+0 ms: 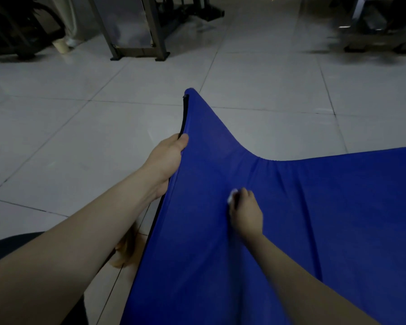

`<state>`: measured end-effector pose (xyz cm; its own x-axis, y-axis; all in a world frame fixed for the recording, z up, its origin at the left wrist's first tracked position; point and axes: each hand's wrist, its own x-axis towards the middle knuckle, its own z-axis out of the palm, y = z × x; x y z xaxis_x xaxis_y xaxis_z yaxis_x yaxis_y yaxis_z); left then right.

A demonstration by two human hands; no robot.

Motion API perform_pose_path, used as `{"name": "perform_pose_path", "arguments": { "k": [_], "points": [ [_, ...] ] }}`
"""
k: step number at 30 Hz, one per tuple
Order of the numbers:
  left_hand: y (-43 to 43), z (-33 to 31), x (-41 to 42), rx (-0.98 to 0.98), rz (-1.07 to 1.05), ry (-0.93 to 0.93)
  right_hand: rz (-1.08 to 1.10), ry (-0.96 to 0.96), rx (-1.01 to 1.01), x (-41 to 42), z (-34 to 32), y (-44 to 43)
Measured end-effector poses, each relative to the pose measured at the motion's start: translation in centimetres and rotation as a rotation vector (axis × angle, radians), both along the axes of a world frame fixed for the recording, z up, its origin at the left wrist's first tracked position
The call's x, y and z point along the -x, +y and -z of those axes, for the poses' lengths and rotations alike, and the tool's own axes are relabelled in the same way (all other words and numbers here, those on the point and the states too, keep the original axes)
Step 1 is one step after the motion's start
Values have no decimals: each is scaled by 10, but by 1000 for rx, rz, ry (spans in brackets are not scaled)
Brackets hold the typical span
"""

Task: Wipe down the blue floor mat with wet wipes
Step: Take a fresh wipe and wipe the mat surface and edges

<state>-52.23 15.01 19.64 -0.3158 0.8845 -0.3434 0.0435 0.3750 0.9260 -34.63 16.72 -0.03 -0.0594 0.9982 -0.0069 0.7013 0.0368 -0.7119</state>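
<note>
– head view: where's the blue mat (pixel 314 207) sitting?
– across the right and lower part of the view, over the pale tiled floor (pixel 80 125). its left corner is lifted into a peak, and the rest sags down toward the right with soft folds
– what's lifting it?
– the left hand (pixel 167 158). it pinches the mat's left edge, thumb on the blue top face, fingers out of sight behind it, just below a dark trim (pixel 182 118) that runs up that edge
– and the right hand (pixel 245 211)?
– on the top face of the raised part, fingers bunched round a small white wet wipe (pixel 232 195) held against the fabric. it's slightly blurred
– anything else?
– a metal frame (pixel 136 26) stands on the tiles at the far end, well apart from the mat
</note>
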Motion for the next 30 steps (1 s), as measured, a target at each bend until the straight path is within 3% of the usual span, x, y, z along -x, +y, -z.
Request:
{"name": "perform_pose_path", "arguments": {
  "k": [2,6,11,14,17,20,25,27,30],
  "points": [
    [2,3,3,1,-36,21,44,-92,149,-21,31,-5],
    [2,1,4,26,-79,-31,119,205,273,1,0,9],
    [-3,-4,1,53,-141,-50,-51,524,-13,63,-116,0],
    [-8,-5,2,10,-152,-66,-251,450,-275,81,-146,-20],
    [-2,-4,2,70,-198,-58,-257,350,-367,78,-118,-27],
    [-2,-4,4,76,-220,-82,-120,344,-189,53,-61,-24],
    [-1,-5,2,74,-198,-124,73,8,167,-4,14,-12],
    [-1,-6,0,75,-203,-129,90,89,217,1,8,-10],
    [-1,-7,-2,66,-208,-114,39,300,118,37,-45,-13]
  ]
}}
